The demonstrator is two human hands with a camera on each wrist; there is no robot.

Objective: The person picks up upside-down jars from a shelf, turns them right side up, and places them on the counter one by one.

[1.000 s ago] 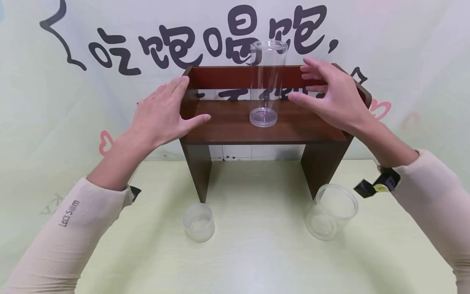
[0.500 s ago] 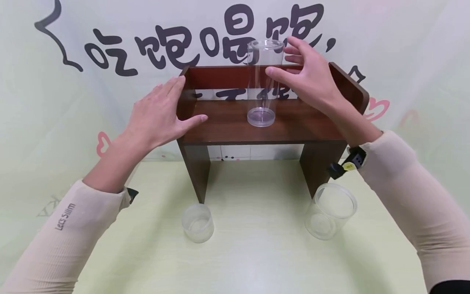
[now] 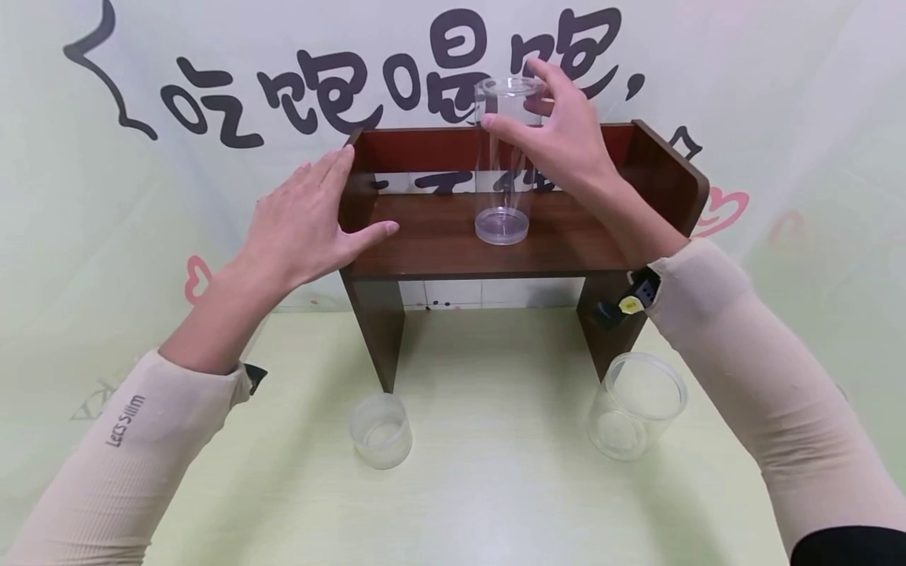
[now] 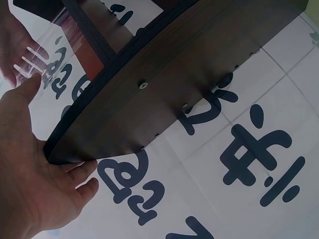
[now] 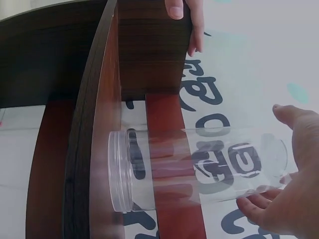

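Observation:
A tall clear plastic jar stands upright on the brown wooden shelf, a ridged clear band at its foot. My right hand reaches around its upper end, thumb in front and fingers at the far side. In the right wrist view the thumb of that right hand is apart from the jar wall, and the fingers lie close along it. My left hand rests at the shelf's left side panel, fingers along its outer side and thumb stretched out inward.
A small clear cup stands on the pale table by the shelf's left leg. A wider clear container is near the right leg. Behind the shelf hangs a cloth with large dark lettering.
My right hand has moved left from beside the right side panel to around the jar's upper end. The left hand has stayed at the left panel, and the jar has stayed on the shelf.

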